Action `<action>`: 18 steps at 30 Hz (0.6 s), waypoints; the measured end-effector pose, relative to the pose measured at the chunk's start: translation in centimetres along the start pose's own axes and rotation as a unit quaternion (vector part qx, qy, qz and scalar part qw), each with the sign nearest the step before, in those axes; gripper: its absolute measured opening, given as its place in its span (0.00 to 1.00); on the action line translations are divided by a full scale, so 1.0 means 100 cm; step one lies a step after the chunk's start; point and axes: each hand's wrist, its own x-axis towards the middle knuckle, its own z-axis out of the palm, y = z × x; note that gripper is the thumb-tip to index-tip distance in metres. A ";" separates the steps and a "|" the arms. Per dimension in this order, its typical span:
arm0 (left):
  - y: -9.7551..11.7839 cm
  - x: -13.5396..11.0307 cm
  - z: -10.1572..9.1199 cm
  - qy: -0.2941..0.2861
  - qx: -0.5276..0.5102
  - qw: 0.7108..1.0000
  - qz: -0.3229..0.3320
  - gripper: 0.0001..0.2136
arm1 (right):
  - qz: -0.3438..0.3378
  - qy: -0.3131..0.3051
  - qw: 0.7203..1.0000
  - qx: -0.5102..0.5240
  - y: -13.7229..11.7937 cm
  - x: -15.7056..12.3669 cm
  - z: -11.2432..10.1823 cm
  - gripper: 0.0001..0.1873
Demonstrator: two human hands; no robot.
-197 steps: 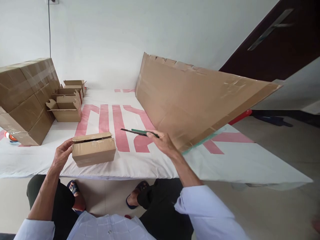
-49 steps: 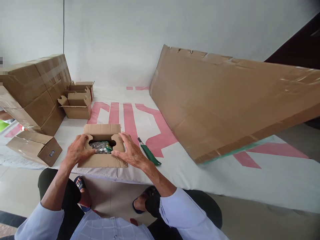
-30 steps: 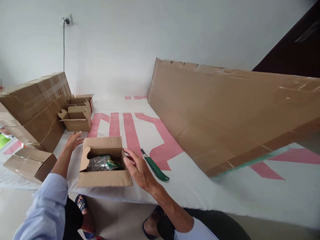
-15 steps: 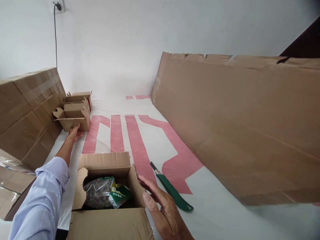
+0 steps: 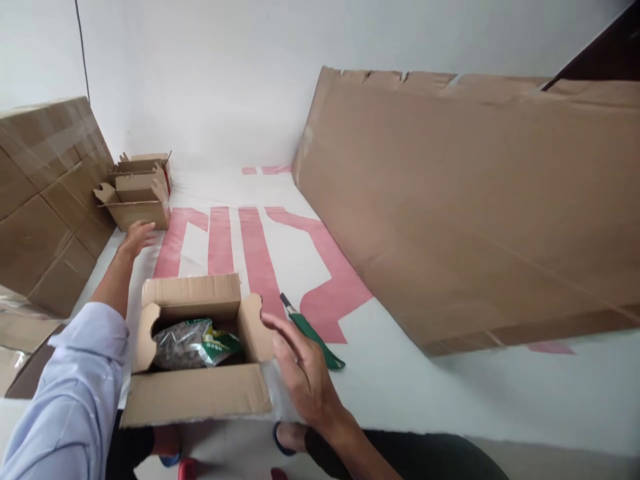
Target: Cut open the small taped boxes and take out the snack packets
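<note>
head cam: worn up top, looking forward and down, close over the white pink-lettered table sheet (image 5: 450,393)
other views: just this one

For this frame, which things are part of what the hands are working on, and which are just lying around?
In hand:
- left hand, reaching beside the small empty box
- right hand, open, at the open box
- packet inside the open box
- green knife, lying beside the right hand

Lying about:
- big cardboard sheet
- taped cartons
- white banner
</note>
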 end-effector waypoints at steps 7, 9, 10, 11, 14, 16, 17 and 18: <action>0.027 -0.217 -0.001 -0.174 0.227 0.906 0.311 0.11 | -0.089 0.035 0.988 -0.118 0.018 0.002 0.001 0.24; 0.024 -0.258 -0.004 -0.205 0.294 0.867 0.347 0.08 | -0.171 0.043 0.962 -0.210 0.017 0.006 0.000 0.22; 0.022 -0.270 -0.005 -0.214 0.337 0.847 0.352 0.08 | -0.210 0.036 0.945 -0.248 0.014 0.009 -0.001 0.20; 0.019 -0.278 -0.006 -0.219 0.383 0.826 0.350 0.08 | -0.245 0.022 0.930 -0.272 0.011 0.013 -0.002 0.19; 0.013 -0.285 -0.008 -0.225 0.487 0.774 0.337 0.10 | -0.324 -0.064 0.898 -0.289 -0.001 0.023 -0.006 0.18; 0.013 -0.286 -0.011 -0.219 0.503 0.761 0.347 0.10 | -0.341 -0.121 0.885 -0.294 -0.012 0.029 -0.008 0.16; 0.015 -0.287 -0.013 -0.212 0.499 0.762 0.354 0.11 | -0.339 -0.144 0.880 -0.300 -0.018 0.032 -0.008 0.15; 0.017 -0.288 -0.016 -0.198 0.491 0.768 0.359 0.12 | -0.333 -0.164 0.877 -0.306 -0.024 0.035 -0.008 0.13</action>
